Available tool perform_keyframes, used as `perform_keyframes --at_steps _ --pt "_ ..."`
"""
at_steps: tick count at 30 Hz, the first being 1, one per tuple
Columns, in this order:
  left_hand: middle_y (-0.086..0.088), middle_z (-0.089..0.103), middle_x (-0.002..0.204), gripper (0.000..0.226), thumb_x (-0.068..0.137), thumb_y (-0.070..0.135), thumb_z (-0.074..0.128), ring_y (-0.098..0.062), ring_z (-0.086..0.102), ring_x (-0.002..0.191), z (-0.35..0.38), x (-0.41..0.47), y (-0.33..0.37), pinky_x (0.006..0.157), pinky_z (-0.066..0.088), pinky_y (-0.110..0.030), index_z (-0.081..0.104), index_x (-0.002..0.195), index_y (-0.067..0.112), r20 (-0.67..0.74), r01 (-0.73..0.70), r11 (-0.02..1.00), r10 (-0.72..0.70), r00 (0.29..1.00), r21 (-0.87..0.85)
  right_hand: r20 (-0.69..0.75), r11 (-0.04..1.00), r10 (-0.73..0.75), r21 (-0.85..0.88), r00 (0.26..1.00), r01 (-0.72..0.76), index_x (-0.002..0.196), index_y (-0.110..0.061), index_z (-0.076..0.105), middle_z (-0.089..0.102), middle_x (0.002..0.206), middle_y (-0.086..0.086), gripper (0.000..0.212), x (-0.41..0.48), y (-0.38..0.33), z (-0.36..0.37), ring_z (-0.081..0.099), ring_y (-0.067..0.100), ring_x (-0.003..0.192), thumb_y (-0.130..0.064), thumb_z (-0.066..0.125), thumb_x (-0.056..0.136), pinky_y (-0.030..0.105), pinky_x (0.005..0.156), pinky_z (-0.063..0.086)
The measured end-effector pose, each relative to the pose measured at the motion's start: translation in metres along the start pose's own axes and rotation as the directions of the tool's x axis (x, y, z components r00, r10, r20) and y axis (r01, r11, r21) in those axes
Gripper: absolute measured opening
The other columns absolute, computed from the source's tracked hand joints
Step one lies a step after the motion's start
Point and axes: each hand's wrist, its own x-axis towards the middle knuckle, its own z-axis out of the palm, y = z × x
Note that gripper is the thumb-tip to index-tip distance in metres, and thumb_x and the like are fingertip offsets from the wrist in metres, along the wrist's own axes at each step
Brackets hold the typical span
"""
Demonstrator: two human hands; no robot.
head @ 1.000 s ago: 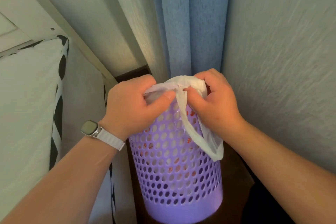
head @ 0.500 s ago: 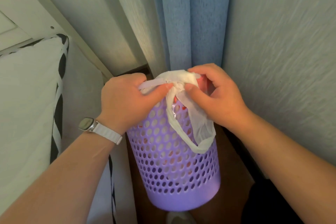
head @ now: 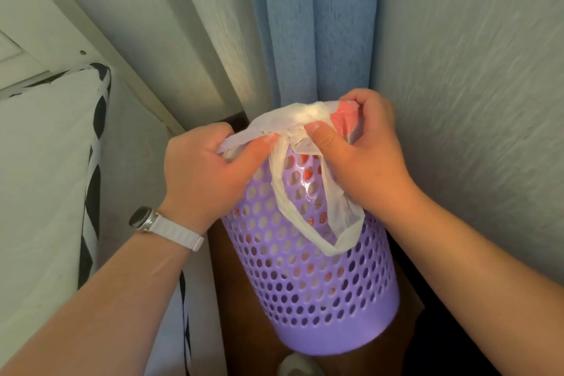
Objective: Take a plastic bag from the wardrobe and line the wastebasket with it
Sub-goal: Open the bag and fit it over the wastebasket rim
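A purple perforated wastebasket [head: 314, 278] stands on the dark floor in the corner. A thin white plastic bag [head: 293, 119] with red print is bunched over its top. One bag handle [head: 308, 217] hangs as a loop down the basket's near side. My left hand [head: 207, 171] pinches the bag's edge at the left of the rim. My right hand [head: 363, 159] grips the bag at the right of the rim, thumb pressing the plastic. The basket's rim is mostly hidden by the hands and the bag.
A blue curtain [head: 314, 24] hangs behind the basket, between two pale textured walls. A white cushion with black-and-white trim [head: 45, 168] fills the left side. A white object [head: 293, 368] peeks in at the bottom edge, on the floor.
Both hands have pulled apart a little, stretching the bag's mouth wider over the top of the basket. The right hand has shifted toward the far right of the rim.
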Motion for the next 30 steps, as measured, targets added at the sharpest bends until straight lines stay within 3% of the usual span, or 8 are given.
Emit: perform_keyframes --at_steps 3,7,10,13,18,21,26,30 --pt "0.013 0.031 0.052 0.046 0.084 0.059 0.052 -0.009 0.034 0.05 0.002 0.001 0.001 0.052 0.031 -0.03 0.03 0.058 0.028 0.016 -0.053 0.995 0.052 0.999 0.089 -0.051 0.999 -0.025 -0.03 0.998 0.023 0.091 -0.022 0.048 0.044 0.096 -0.008 0.045 -0.002 0.001 0.003 0.049 0.015 0.096 -0.059 0.06 0.069 0.027 0.088 0.043" --pt "0.009 0.051 0.081 0.035 0.087 0.052 0.051 -0.018 0.052 0.078 0.003 -0.001 0.009 0.078 0.045 -0.047 0.058 0.093 0.018 0.025 -0.112 0.986 0.11 0.994 0.123 -0.091 1.0 0.0 -0.026 0.996 -0.002 0.083 -0.021 0.043 0.046 0.092 -0.001 0.043 -0.004 -0.001 0.007 0.05 0.02 0.088 -0.057 0.062 0.069 0.04 0.082 0.047" --pt "0.001 0.058 0.099 0.043 0.086 0.048 0.054 -0.025 0.055 0.096 0.003 -0.003 0.021 0.091 0.041 -0.056 0.06 0.111 0.014 -0.017 -0.126 0.984 0.129 0.991 0.128 -0.128 1.0 0.006 0.0 0.992 -0.006 0.082 -0.023 0.041 0.048 0.09 0.001 0.043 -0.004 -0.006 0.01 0.051 0.022 0.086 -0.058 0.063 0.069 0.045 0.082 0.047" --pt "-0.003 0.057 0.109 0.043 0.088 0.048 0.054 -0.026 0.051 0.108 0.008 -0.004 0.026 0.1 0.036 -0.054 0.058 0.116 0.015 -0.052 -0.086 0.981 0.097 0.994 0.171 -0.142 0.999 0.022 0.031 0.99 -0.018 0.078 -0.029 0.04 0.049 0.088 0.001 0.039 -0.006 -0.011 0.016 0.052 0.024 0.084 -0.06 0.062 0.068 0.048 0.081 0.047" --pt "0.002 0.043 0.095 0.026 0.086 0.044 0.053 -0.016 0.04 0.095 0.016 -0.006 0.02 0.087 0.029 -0.031 0.045 0.092 0.02 -0.113 -0.004 0.995 0.015 0.993 0.095 -0.157 0.999 -0.031 -0.049 0.987 0.024 0.081 -0.026 0.043 0.041 0.086 -0.011 0.039 -0.015 -0.016 0.023 0.049 0.021 0.089 -0.059 0.058 0.068 0.042 0.083 0.045" --pt "0.001 0.041 0.089 0.023 0.084 0.042 0.051 -0.02 0.04 0.09 0.016 -0.005 0.013 0.081 0.028 -0.031 0.04 0.086 0.022 -0.067 0.022 0.998 -0.018 0.998 0.057 -0.133 0.996 -0.052 -0.073 0.99 0.043 0.087 -0.022 0.047 0.04 0.089 -0.016 0.042 -0.02 -0.014 0.024 0.048 0.018 0.093 -0.058 0.059 0.07 0.038 0.085 0.044" --pt "-0.001 0.041 0.084 0.024 0.082 0.041 0.051 -0.021 0.041 0.086 0.007 0.002 0.001 0.076 0.028 -0.031 0.04 0.08 0.019 -0.031 0.027 0.999 -0.026 0.999 0.041 -0.104 0.993 -0.1 -0.072 0.99 0.093 0.105 -0.019 0.055 0.046 0.102 -0.01 0.047 -0.019 -0.007 0.018 0.052 0.018 0.103 -0.054 0.063 0.075 0.041 0.094 0.044" --pt "0.008 0.039 0.083 0.025 0.085 0.04 0.051 -0.02 0.043 0.087 0.004 0.002 -0.001 0.074 0.032 -0.027 0.043 0.082 0.017 -0.054 0.035 0.998 -0.038 0.998 -0.054 -0.157 0.995 -0.102 -0.016 0.982 0.1 0.103 -0.023 0.055 0.051 0.105 -0.006 0.039 -0.009 -0.002 0.009 0.053 0.016 0.104 -0.05 0.064 0.076 0.04 0.096 0.044"
